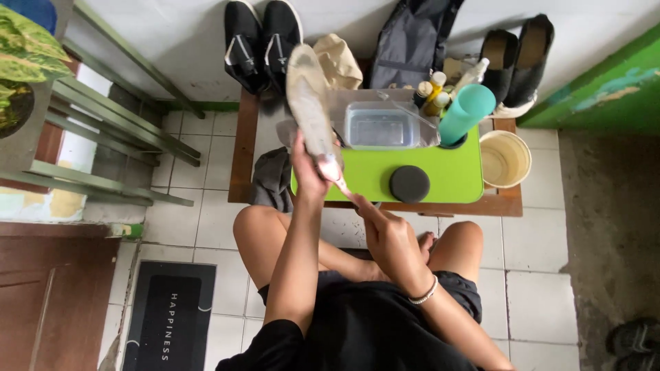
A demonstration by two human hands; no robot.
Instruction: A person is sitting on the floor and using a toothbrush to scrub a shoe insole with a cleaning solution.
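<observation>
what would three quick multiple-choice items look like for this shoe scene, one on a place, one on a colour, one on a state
1. Where does the round dark disc lie?
A. on the green board
B. on the floor mat
C. inside the bucket

2. What colour is the tall cup behind the board?
A. red
B. teal
C. black

3. How is the pale shoe being kept?
A. lying flat on the tiles
B. raised, sole toward the camera, in the left hand
C. sunk in the clear tub

Answers:
1 A, the disc rests on the green board near its front edge.
2 B, the cup is plainly teal.
3 B, the left hand grips the shoe at its lower end and holds it up over the low table, while the right hand holds a thin tool to it.
</observation>
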